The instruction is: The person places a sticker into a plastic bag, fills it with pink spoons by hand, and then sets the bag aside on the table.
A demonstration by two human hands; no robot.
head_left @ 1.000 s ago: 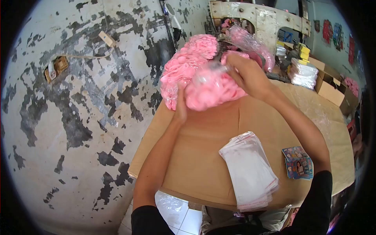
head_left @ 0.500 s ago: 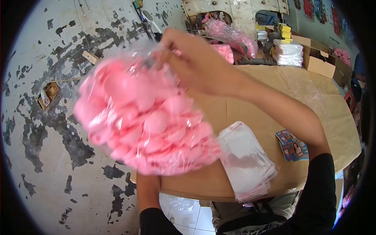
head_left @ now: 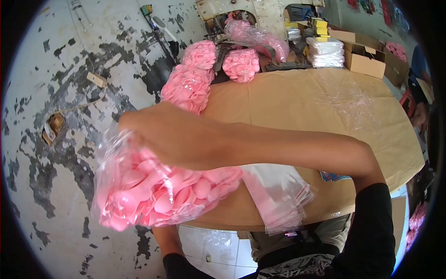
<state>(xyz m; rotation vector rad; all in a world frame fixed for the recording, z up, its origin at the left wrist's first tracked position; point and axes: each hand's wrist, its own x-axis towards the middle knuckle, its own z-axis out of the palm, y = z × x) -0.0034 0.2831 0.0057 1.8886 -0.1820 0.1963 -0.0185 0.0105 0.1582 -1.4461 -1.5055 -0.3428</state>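
Observation:
A clear plastic bag full of pink spoon-like pieces [head_left: 162, 195] hangs over the table's left edge. My right hand [head_left: 172, 135] reaches across from the right with its fingers closed on the bag's gathered top. Beneath the bag, my left hand is hidden; only its wrist and forearm show below. Beside the bag on the brown table [head_left: 278, 107] lies a stack of flat clear plastic sleeves [head_left: 281, 195]. Printed cards [head_left: 335, 176] show partly under my right forearm.
Filled pink bags [head_left: 188, 88] stand along the far left edge, another [head_left: 240, 65] near the machine. Farther right are stacked clear packets [head_left: 325, 52], an open cardboard box [head_left: 366, 60] and plastic strands [head_left: 348, 102]. Another person's hand [head_left: 420, 115] shows at the far right.
My right hand and the pink bag have moved left and down. The bag's top is now lower, and the filled bags at the back left have come into view.

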